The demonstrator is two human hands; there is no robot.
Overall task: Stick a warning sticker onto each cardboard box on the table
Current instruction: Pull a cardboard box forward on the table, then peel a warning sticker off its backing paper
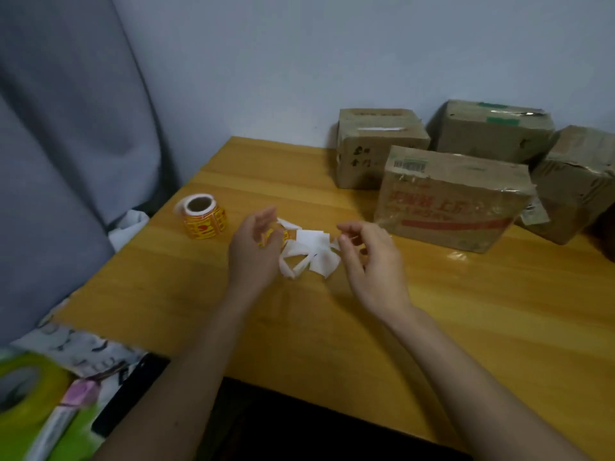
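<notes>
White backing-paper scraps (311, 252), thin, curled and torn, lie in a loose heap on the table between the 2 hands; exact count unclear from blur. Left hand (254, 246) sits just left of the heap, fingers curled around a small yellow-and-red sticker piece (269, 236) at the thumb side. Right hand (369, 257) sits just right of the heap, thumb and forefinger tips pressed together in a pinch, other fingers curled loosely; what the pinch holds is too small to tell.

Left of the left fingers, near but apart: 1 sticker roll (202, 216), upright cylinder, brown card core, glossy yellow-red labels, white strip end peeling off.

Beyond the right fingers: 4 cardboard boxes, brown, taped, dented. Nearest box (449, 201) is flat and wide with red print and a barcode label. Behind it stand 1 box with handwriting (372, 144) and 1 box with green tape (492, 134). 1 box at far right (579, 184) has crumpled, shiny tape. None shows a yellow sticker.

Wooden table (499, 321), smooth, yellow-orange, glossy. Grey curtain (66, 144) hangs far left of the hands.
</notes>
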